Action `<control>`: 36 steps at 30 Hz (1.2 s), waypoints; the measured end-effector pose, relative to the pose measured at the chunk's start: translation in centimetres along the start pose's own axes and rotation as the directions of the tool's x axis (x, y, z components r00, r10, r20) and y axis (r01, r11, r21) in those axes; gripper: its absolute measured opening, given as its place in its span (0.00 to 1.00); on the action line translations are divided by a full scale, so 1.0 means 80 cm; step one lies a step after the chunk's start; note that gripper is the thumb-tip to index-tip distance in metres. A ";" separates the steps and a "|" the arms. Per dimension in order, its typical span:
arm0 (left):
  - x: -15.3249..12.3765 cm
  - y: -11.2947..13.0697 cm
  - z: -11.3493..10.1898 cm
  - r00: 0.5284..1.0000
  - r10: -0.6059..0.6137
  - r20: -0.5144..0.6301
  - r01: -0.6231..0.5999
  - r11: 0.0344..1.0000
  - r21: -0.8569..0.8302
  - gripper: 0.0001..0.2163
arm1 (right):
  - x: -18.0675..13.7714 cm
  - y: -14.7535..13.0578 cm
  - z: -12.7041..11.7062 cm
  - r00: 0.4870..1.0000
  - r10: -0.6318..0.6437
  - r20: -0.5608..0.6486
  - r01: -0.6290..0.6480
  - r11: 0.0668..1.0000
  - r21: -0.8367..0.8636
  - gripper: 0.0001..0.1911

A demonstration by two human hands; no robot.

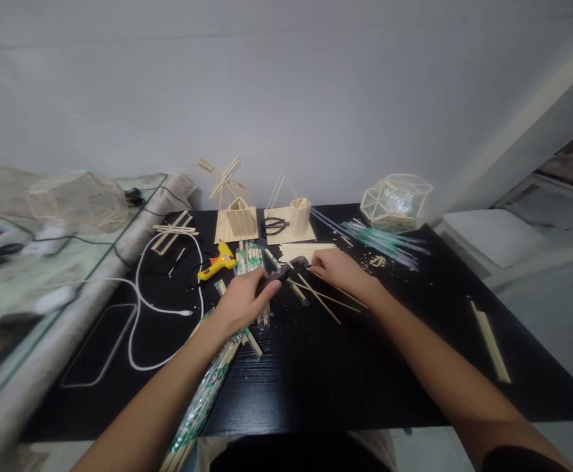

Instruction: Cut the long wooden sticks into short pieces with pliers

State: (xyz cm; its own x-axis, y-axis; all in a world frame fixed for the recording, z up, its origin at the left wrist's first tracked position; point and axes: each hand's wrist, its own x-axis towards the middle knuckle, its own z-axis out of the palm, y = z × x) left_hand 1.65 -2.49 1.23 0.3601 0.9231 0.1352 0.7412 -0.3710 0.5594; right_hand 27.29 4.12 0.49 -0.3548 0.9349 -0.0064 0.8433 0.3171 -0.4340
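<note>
My left hand (241, 298) is closed around the handles of dark pliers (291, 269) over the middle of the black table. The jaws of the pliers point right, towards my right hand (338, 267). That hand's fingertips are pinched together right beside the jaws; what they hold is too small to make out. Thin wooden sticks (323, 298) lie loosely crossed below both hands. Just beyond my right hand is a row of pale sticks (306, 251). Wrapped chopsticks (250, 259) lie behind my left hand, and a longer bundle of wrapped chopsticks (208, 387) runs under my left forearm.
A yellow glue gun (219, 262) lies left of the wrapped chopsticks. Two stick models on wooden bases (220, 229) stand by the wall, black scissors (275, 226) on one. Right are a stick polyhedron (397, 200) and plastic wrappers (385, 242). A white cable (132, 334) loops left.
</note>
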 end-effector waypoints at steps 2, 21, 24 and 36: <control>0.000 -0.004 0.001 0.999 -0.034 -0.009 0.034 0.999 0.020 0.22 | -0.003 -0.014 -0.001 0.997 -0.065 -0.040 0.074 0.962 0.264 0.12; 0.001 -0.002 0.001 0.981 -0.135 -0.141 0.145 0.988 0.062 0.26 | -0.035 -0.085 0.024 0.969 -0.022 -0.247 0.204 0.637 0.744 0.16; -0.001 -0.007 0.004 0.982 -0.114 -0.152 0.125 0.990 0.064 0.25 | -0.035 -0.085 0.025 0.976 -0.032 -0.215 0.189 0.611 0.769 0.17; -0.004 -0.019 0.005 0.966 0.061 -0.250 -0.041 0.995 0.087 0.22 | -0.039 -0.087 0.015 0.992 -0.094 0.082 -0.051 0.291 0.955 0.19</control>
State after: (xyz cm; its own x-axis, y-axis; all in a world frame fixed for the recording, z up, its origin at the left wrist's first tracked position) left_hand 0.65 -2.26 0.04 0.2519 0.8946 0.3692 0.7726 -0.4156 0.4799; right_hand 22.08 -1.19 2.47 -0.4639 0.8850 -0.0392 -0.1225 -0.1080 -0.9866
